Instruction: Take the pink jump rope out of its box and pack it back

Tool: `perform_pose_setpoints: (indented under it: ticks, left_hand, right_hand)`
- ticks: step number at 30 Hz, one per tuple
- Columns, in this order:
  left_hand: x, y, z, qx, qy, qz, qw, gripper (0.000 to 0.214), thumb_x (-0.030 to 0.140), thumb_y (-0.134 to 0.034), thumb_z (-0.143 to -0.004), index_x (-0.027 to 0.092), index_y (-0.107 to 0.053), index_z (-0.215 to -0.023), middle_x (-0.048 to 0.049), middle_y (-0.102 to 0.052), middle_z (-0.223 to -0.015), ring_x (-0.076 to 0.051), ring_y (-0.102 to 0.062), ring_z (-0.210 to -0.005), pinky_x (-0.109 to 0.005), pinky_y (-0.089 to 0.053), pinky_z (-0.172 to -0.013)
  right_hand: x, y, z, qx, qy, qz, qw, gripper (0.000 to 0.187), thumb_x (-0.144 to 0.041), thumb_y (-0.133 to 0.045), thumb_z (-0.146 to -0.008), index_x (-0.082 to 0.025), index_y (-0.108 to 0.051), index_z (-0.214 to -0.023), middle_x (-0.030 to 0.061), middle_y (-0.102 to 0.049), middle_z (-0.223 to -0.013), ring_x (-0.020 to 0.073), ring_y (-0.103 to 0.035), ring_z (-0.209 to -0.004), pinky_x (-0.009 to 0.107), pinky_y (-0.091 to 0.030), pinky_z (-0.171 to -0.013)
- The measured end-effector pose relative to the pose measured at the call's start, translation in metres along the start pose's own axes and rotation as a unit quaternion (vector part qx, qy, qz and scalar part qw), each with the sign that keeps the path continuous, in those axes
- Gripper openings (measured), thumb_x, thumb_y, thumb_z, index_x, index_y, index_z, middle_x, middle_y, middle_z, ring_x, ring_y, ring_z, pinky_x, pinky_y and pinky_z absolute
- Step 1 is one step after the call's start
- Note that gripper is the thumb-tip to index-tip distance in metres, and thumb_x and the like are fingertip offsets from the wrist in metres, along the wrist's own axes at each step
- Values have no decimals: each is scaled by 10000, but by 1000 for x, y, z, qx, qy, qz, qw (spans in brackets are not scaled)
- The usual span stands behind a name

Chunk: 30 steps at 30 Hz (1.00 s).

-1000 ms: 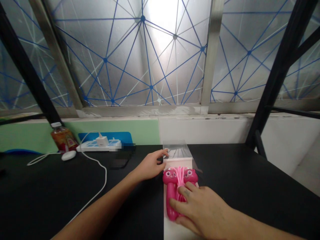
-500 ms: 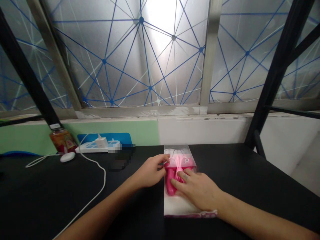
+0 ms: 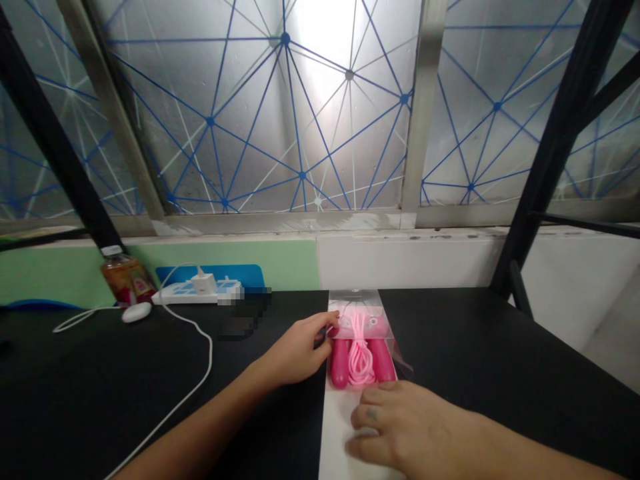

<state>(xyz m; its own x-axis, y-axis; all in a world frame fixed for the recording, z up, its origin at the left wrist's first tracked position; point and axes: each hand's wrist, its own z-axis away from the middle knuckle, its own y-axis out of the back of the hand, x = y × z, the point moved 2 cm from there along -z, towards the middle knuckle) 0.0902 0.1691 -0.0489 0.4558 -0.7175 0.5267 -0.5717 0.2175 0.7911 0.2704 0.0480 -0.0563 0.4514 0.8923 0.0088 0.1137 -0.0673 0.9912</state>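
Note:
A jump rope with pink handles and a coiled pink cord [image 3: 361, 360] lies on a white card [image 3: 337, 427]. Clear plastic [image 3: 350, 301] covers its upper part, and a loose plastic flap shows at the right side. At the left edge of the pack, my left hand [image 3: 303, 347] has its fingertips on the plastic, its thumb close by the left handle. Over the lower card is my right hand [image 3: 415, 427], palm down with curled fingers, slightly blurred. It hides the card's right edge, and whatever those fingers hold is hidden.
On the black table [image 3: 480, 373], a white cable [image 3: 207, 360] runs along the left. A power strip [image 3: 175, 293] with a plugged-in charger [image 3: 203, 284], a white mouse-like object [image 3: 137, 312] and a drink bottle [image 3: 127, 277] stand near the wall. Black frame posts [image 3: 540, 160] rise at both sides.
My right hand has moved off the jump rope toward me, uncovering the cord and right handle. The white card now reaches past the bottom of the view. My left hand has barely moved.

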Motion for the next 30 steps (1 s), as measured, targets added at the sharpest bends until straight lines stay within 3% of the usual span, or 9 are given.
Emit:
perform_pose_setpoints:
  ticks: [4,9,16,21,26,30]
  left_hand:
    - [-1,-3,1,4,-9,3,1000,371,74,-468,-823,225,-610,-1130,-47,-608,-1295,-206,-579,-1163,-322,-502,-942]
    - [-2,-3,3,-2,-1,-1,1000,335,137,-486,-878,236,-600,-1177,-50,-609,-1298,-214,-571,-1184,-329,-511,-937]
    - [4,3,3,-5,-4,-31,999,338,169,-505,-884,234,-589,-1204,-69,-614,-1287,-238,-584,-1154,-365,-494,-948]
    - [0,-1,2,19,1,-60,998,278,229,-662,-791,230,-608,-1064,-60,-620,-1258,-246,-592,-1124,-343,-498,-923]
    - [-6,-7,1,34,24,-72,997,258,266,-614,-861,248,-595,-1118,-49,-626,-1256,-235,-603,-1110,-334,-501,-895]
    - [-1,-3,3,13,13,-83,996,218,271,-603,-870,234,-609,-1084,-52,-634,-1237,-239,-608,-1090,-334,-490,-899]
  right_hand:
    - [9,-6,3,6,-83,-55,995,436,-537,-566,-901,-233,-614,-1209,68,-667,-1152,271,-613,-1012,411,-468,-888]
    - [18,-3,6,25,-155,-83,984,383,-452,-498,-951,-204,-606,-1221,103,-609,-1282,281,-571,-1145,426,-422,-1001]
    - [17,5,6,28,-170,-97,980,410,-423,-480,-963,-198,-568,-1294,128,-576,-1341,298,-551,-1196,438,-428,-1015]
    - [19,3,8,21,-161,-106,981,438,-426,-514,-943,-194,-564,-1311,139,-554,-1370,308,-543,-1210,443,-426,-1017]
    - [18,5,9,16,-154,-115,981,415,-413,-531,-929,-189,-594,-1273,135,-546,-1377,299,-531,-1222,430,-409,-1027]
    - [16,13,12,18,-145,-132,980,458,-333,-622,-845,-209,-585,-1284,111,-586,-1319,277,-560,-1171,400,-424,-1002]
